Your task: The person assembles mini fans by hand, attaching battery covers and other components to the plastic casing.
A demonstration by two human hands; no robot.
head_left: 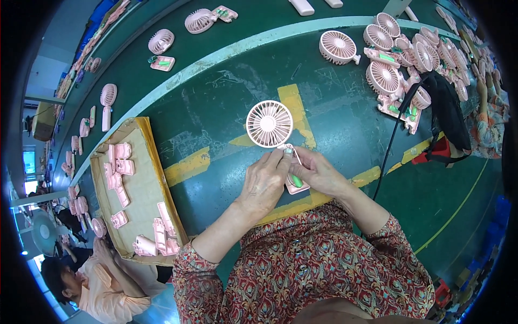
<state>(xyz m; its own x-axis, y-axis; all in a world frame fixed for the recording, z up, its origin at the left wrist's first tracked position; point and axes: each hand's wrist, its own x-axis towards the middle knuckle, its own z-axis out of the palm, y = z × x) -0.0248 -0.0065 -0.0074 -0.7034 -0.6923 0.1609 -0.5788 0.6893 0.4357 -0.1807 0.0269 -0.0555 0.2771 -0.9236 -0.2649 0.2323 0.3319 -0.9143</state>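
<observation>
A pink handheld fan (269,123) lies face up on the green table in front of me, its round grille pointing away from my body. Its opened handle shows a green battery (295,180) inside the pink shell. My left hand (264,181) pinches the joint between the fan head and the handle, fingers pressed together. My right hand (320,171) grips the handle from the right side, with the thumb on top near the battery. The fingertips hide most of the neck, so any small part there cannot be made out.
A cardboard tray (141,200) with several pink shell pieces stands at my left. Many fan heads (384,76) with open handles are piled at the far right, near a black bag (447,110). More fans (199,21) lie beyond the pale rail. A person (102,281) sits at lower left.
</observation>
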